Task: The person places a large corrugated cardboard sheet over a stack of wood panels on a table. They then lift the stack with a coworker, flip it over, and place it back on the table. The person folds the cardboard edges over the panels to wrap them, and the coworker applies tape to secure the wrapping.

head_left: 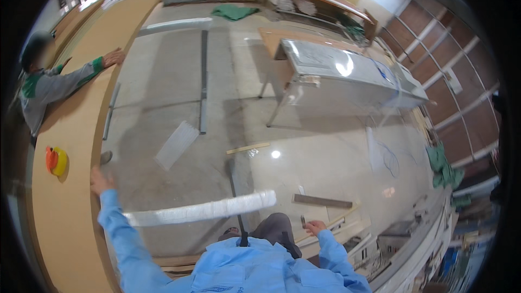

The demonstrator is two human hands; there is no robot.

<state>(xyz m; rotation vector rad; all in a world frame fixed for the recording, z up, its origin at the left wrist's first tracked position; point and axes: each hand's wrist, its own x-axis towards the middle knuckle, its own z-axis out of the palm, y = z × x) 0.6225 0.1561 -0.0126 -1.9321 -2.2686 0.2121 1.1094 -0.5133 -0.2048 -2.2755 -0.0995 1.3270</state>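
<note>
My left hand (pixel 101 180) lies against the near-side edge of a long tan board (pixel 73 228) that runs along my left. Its fingers look loosely stretched, though a little blurred. On top of the board stands a small yellow and orange-red thing (pixel 58 161), whose kind I cannot make out. Low on the right, my right hand (pixel 315 228) is closed on a short dark object (pixel 303 221), too small to name. Across the board, a co-worker (pixel 38 87) in a grey and green jacket rests a hand (pixel 114 57) on its edge.
A white-wrapped bar (pixel 201 209) crosses in front of my legs, and another wrapped bar (pixel 173 25) lies farther off. Dark metal rails (pixel 204 81), a translucent sheet (pixel 177 145) and wood strips (pixel 248 148) are about the floor. A silver-topped table (pixel 347 73) stands far right.
</note>
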